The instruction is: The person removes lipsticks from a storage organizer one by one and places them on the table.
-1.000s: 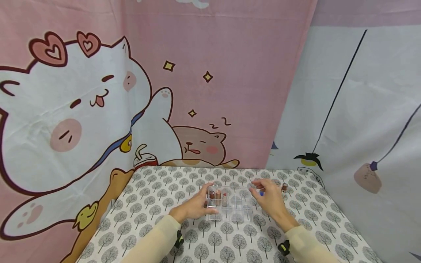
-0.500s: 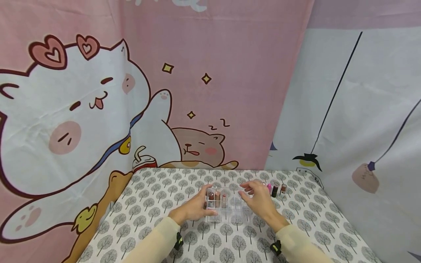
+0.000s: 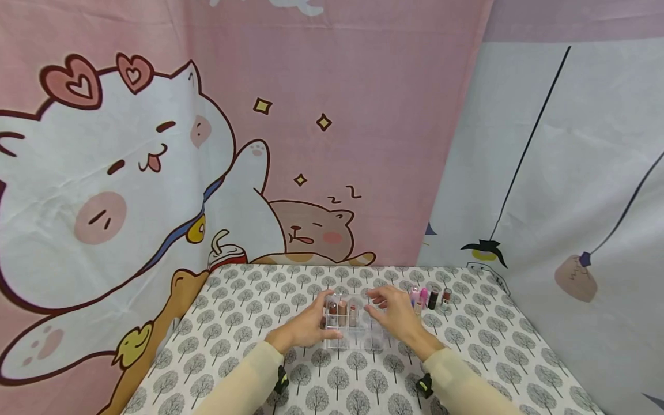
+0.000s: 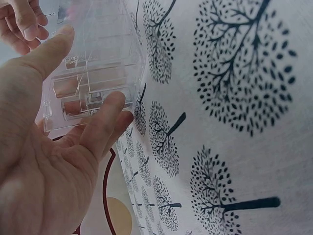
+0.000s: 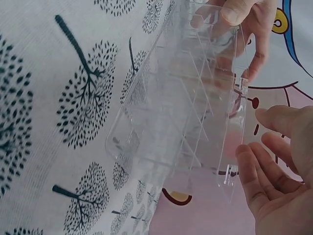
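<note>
A clear plastic divided organizer box [image 3: 369, 340] stands on the tablecloth in the head view. Lipstick-like tubes sit in its left compartments, among them a brown one [image 3: 342, 310] and a clear one with a reddish top [image 3: 353, 315]. My left hand [image 3: 305, 326] grips the box's left end, thumb on the near side and fingers on the far side. Over the right part hovers my right hand [image 3: 397, 314], fingers loosely bent. In the right wrist view, the right hand [image 5: 279, 171] is close beside the box's hinged edge [image 5: 237, 132] with nothing between thumb and fingers.
To the right of my right hand several tubes stand upright: a pink one [image 3: 423, 297], a black one [image 3: 433, 299], a brown-capped one [image 3: 446, 296] and others. The tree-print tablecloth [image 3: 332, 386] covers the table, which meets a cartoon curtain [image 3: 394, 144] at the back.
My right hand has moved left, from beside the box's right end to over its right part, uncovering the standing tubes. The left hand keeps its hold on the box.
</note>
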Demonstrator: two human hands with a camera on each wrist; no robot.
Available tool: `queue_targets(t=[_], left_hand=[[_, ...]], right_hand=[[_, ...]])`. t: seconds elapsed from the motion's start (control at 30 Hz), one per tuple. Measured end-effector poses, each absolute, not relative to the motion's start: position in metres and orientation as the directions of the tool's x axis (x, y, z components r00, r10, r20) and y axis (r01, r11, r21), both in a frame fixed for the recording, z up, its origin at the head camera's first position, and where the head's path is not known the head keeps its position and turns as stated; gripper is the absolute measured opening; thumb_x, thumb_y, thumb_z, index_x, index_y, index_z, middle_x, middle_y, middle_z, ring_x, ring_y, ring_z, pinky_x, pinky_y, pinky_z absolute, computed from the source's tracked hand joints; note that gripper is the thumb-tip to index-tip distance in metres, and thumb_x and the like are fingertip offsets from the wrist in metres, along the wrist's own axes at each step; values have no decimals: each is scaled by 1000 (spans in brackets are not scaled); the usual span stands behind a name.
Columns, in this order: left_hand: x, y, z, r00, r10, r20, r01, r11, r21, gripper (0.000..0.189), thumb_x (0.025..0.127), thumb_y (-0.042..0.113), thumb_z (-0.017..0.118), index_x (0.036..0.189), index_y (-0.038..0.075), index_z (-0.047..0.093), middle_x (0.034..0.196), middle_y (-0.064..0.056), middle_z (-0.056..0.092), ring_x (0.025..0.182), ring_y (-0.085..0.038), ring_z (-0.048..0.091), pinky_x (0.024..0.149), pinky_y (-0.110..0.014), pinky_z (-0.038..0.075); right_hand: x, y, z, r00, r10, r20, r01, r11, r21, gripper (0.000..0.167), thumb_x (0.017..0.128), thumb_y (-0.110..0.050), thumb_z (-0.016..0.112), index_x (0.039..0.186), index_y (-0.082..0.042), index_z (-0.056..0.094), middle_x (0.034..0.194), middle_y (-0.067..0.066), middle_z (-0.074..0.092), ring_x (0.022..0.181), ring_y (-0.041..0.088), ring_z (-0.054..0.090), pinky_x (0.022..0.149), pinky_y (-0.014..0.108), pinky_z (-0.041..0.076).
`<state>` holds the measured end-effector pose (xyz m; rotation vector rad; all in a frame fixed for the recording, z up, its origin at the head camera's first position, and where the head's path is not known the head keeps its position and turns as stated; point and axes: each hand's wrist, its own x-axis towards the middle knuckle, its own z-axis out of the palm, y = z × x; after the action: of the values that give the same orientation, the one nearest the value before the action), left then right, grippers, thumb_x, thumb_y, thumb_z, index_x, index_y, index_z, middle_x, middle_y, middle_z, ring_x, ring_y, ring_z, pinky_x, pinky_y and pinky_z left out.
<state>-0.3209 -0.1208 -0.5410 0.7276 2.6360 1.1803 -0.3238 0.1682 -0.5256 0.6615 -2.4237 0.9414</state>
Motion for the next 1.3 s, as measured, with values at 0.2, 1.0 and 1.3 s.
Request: queue_targets(t=[0.2,1.0,1.3], left_hand=[[-322,-121,-541,-863,503,55,375,563,737,115,102,35,94,185,22,15,163,-30,58,131,-39,76,113,-58,64],[-322,-122,-538,-856,514,57,381,552,742,116,103,33,94,185,17,14,164,-32,55,129,-40,76,111,-57,64],[-322,-122,-541,-858,511,53,378,558,739,117,101,38,94,185,19,14,166,-29,56,127,-36,77,113,-56,64]], right_hand=[[-326,162,-527,-807,-271,525,-556,647,-521,32,93,-4,98,122,-1,85,116,18,87,100,34,86,90,45,75],[-332,142,-536,-874,-249,417,-466,671,-577,29,94,-7,97,120,0,87,113,16,89,95,29,87,85,40,75],[-332,141,-540,-891,-250,379,-442,667,-599,29,95,-10,97,121,-2,87,114,15,89,99,29,86,86,36,74]])
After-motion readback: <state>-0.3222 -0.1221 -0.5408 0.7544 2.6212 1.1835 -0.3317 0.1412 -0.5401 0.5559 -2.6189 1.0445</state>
